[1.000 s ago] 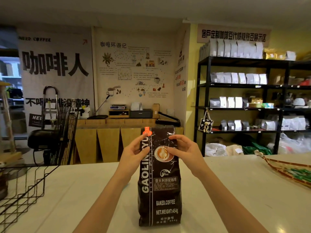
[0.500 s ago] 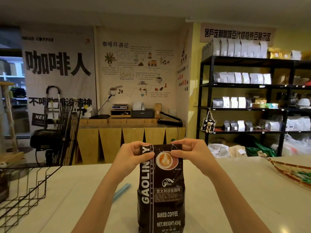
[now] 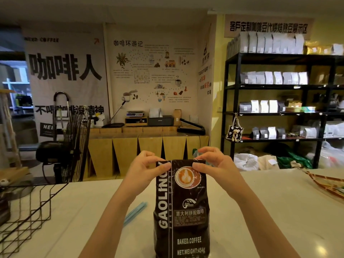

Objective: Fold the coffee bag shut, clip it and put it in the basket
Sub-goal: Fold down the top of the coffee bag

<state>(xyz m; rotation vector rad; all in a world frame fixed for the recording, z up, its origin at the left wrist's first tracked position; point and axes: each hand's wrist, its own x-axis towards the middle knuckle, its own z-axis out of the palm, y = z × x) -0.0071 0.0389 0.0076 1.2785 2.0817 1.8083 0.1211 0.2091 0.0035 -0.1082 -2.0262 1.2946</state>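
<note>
A dark brown coffee bag point(image 3: 183, 211) stands upright on the pale counter in front of me, its top folded over backwards. My left hand point(image 3: 144, 169) pinches the top left corner of the fold and my right hand point(image 3: 214, 162) pinches the top right corner. A light blue clip point(image 3: 135, 213) lies flat on the counter to the left of the bag, partly behind my left forearm. A black wire basket point(image 3: 35, 207) stands at the left edge of the counter.
A woven tray point(image 3: 327, 183) with a patterned rim sits at the counter's right edge. Beyond the counter are a wooden bench, a fan on the left and black shelves holding several bags on the right.
Both hands have folded the bag's top down and back, so the bag stands shorter. The orange tab at the top is now out of sight. The blue clip has come into sight.
</note>
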